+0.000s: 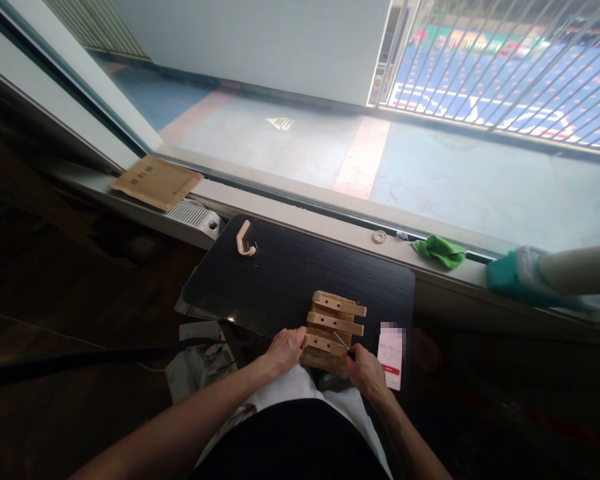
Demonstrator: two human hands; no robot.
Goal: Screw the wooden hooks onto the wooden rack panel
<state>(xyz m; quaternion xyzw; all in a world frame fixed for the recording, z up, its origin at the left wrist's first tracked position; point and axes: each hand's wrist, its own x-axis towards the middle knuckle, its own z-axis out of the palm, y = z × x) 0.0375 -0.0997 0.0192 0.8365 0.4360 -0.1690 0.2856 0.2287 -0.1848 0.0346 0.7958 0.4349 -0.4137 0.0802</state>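
Slatted wooden block (333,325) tan, dark-dotted; tabletop (280,267) black, finely lined; cloth (439,252) bright green; phone screen (390,357) pale pink

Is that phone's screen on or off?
On: the phone has a bright screen showing digits and a red button.

1. Main light: daylight thru window (230,137) at 12 o'clock; v. bright, hazy, washed out twd 1.
2. Room side dim; floor (40,420) at 8 nr black, detail lost; 4 o'clock likewise.
3. Tabletop (290,267), mid-dial: dull sheen, sm. glint nr edge at 8.
4. Court (450,77) at 2: soft, blurry.
5. Wide-angle distortion: arms (180,413) stretched twd edges at 7 & 5.
6. Phone (390,380) at 4–5: bright screen, top pixelated, sm. txt illegible.
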